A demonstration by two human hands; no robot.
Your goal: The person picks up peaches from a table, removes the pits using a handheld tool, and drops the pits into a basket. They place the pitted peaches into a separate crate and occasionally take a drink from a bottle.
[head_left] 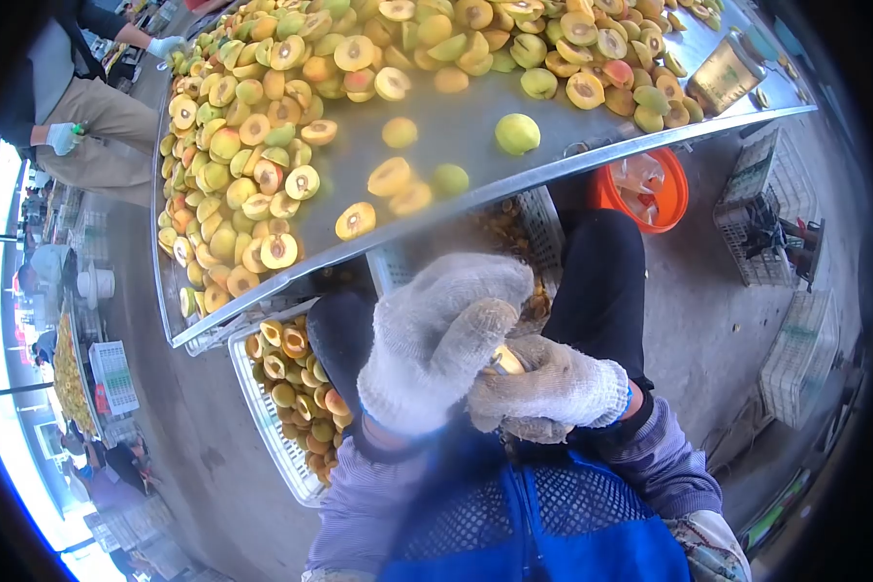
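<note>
My left hand (441, 339), in a whitish knitted glove, is raised over my lap with its fingers curled together. Beside it on the right, my right hand (548, 388), in a dirtier glove, is closed around a small yellowish piece of fruit (506, 361) that shows between the two hands. The left fingertips meet the right hand near this piece, and what else they hold is hidden. Beyond the hands, halved fruits (356, 220) and a whole green-yellow fruit (517, 134) lie on the metal table (339, 254).
A large fruit heap covers the table's far side, with a metal can (725, 73) at right. Below are a white crate of halves (247, 388), a crate between my knees (545, 228) and an orange bucket (676, 199). A gloved co-worker (97, 107) stands left.
</note>
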